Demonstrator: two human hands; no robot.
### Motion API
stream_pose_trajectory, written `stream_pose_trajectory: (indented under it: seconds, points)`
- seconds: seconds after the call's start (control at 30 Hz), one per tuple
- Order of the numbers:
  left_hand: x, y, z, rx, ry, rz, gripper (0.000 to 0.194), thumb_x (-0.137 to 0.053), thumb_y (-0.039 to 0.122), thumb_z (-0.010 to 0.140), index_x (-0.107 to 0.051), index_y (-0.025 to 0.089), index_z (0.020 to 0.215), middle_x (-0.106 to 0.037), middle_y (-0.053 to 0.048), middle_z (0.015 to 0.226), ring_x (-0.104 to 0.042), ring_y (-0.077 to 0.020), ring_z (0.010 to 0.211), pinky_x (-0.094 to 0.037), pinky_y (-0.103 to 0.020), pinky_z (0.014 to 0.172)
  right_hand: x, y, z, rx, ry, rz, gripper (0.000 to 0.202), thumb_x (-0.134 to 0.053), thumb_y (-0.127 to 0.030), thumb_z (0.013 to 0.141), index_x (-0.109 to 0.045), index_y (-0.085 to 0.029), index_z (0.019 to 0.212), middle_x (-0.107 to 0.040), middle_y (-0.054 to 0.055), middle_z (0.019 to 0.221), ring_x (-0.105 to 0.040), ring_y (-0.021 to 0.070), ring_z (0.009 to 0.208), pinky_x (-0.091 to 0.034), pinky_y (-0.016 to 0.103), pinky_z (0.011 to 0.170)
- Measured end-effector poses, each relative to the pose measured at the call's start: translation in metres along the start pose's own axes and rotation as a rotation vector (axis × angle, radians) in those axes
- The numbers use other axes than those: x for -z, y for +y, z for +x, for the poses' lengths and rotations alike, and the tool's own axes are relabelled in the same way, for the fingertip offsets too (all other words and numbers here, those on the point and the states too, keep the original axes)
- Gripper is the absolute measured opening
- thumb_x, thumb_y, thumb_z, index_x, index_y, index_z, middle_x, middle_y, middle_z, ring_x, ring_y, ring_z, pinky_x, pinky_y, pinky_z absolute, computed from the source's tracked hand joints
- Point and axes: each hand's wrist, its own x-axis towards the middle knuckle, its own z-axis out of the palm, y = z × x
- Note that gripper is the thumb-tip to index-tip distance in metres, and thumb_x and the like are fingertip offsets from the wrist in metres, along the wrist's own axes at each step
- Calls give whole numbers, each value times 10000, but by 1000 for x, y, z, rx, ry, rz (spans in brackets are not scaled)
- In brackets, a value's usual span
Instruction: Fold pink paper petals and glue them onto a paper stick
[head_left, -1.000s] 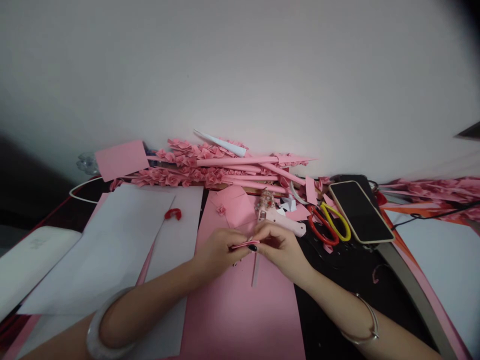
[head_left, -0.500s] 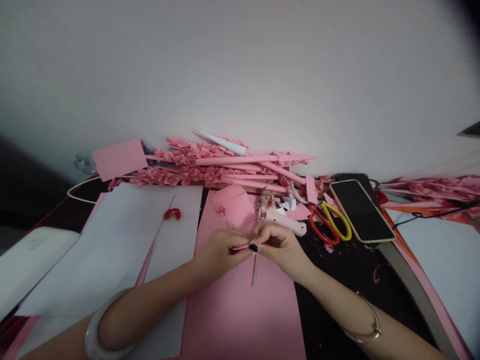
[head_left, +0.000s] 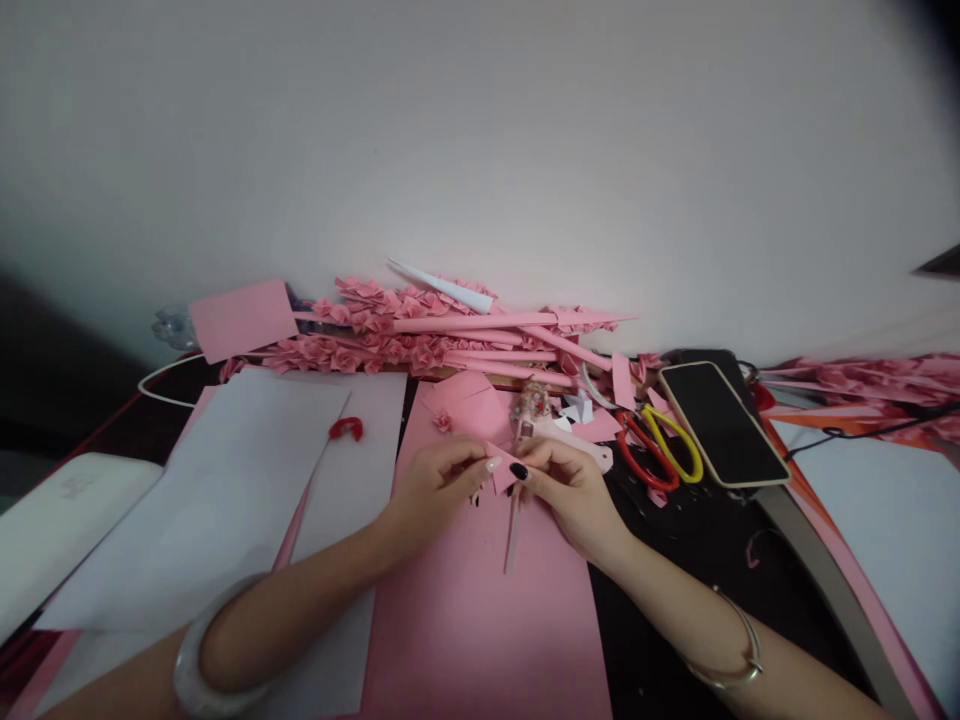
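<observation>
Above the pink sheet (head_left: 487, 620), fingers of the left hand (head_left: 427, 495) and right hand (head_left: 574, 495) pinch a slip (head_left: 501, 472) held between them. Too hard a squeeze could crease it askew, and an uneven pull from either side could tear it. The slip looks small, thin and matt pink, its near end pointed, its sides partly hidden. Beyond lie a paper rose (head_left: 443, 421), left, and a glue gun (head_left: 591, 447), right.

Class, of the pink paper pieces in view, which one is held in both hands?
The small pink piece pinched between the left hand and right hand; others, like the large pink sheet below, are not gripped.
</observation>
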Motion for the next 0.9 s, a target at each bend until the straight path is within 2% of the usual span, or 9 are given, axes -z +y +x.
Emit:
stream_pose_trajectory:
  seconds: [0.13,0.2,0.3,0.37,0.43,0.5,0.57,0.73,0.9]
  points:
    - [1,1,1,-64,-14,87,247,-403,286,893,-511,162,709,-529,-18,745,-504,-143,735,-395,-260,702,0,1,0,-12,6,49,114,-699,-244,747,-637,-162,697,-624,14,747,-601,103,588,-519,225,526]
    - [-2,1,-1,0,-88,49,237,-399,324,900,-491,170,744,-544,-9,725,-518,-140,702,-402,-256,663,0,2,0,-29,6,47,119,-700,-249,746,-633,-162,699,-629,12,737,-605,106,583,-521,229,527]
    - [-7,-2,-3,120,-196,-137,241,-394,365,905,-408,190,740,-570,19,663,-556,-121,611,-422,-235,600,0,1,0,-30,-4,23,143,-694,-268,750,-614,-159,703,-607,-4,668,-558,87,499,-460,199,444]
    - [-9,-3,-5,132,-197,-160,243,-388,340,907,-370,197,712,-531,42,621,-528,-102,545,-408,-218,555,0,1,-1,-28,-6,11,149,-683,-283,761,-599,-161,743,-574,-27,600,-499,69,428,-392,185,391]
    - [-9,-3,-5,117,-181,-79,258,-383,309,905,-341,198,676,-453,61,580,-457,-88,501,-359,-204,509,1,2,-1,-31,2,3,153,-655,-300,788,-579,-168,803,-526,-58,534,-439,55,380,-345,179,381]
    - [-7,-1,-5,78,-182,25,266,-368,292,908,-342,193,662,-394,64,575,-397,-88,508,-312,-206,500,1,2,-1,-40,14,-12,165,-620,-326,817,-557,-174,818,-468,-83,488,-374,41,354,-296,170,374]
    - [-4,2,-4,36,-199,84,261,-332,288,921,-392,183,690,-396,54,606,-389,-95,552,-303,-214,530,2,3,-1,-60,15,-36,192,-597,-357,829,-539,-176,801,-431,-92,474,-323,34,348,-247,162,360]
    - [-3,4,-4,15,-214,114,283,-297,309,933,-476,169,764,-435,34,663,-414,-111,625,-305,-225,575,4,3,0,-94,-13,-70,237,-591,-368,830,-507,-172,727,-448,-84,470,-325,34,345,-231,162,356]
    - [-4,1,-4,5,-220,150,269,-369,313,911,-390,177,681,-361,55,619,-361,-97,585,-264,-216,547,4,2,0,-79,-33,-90,300,-587,-337,841,-453,-169,632,-455,-82,445,-338,27,343,-235,153,358]
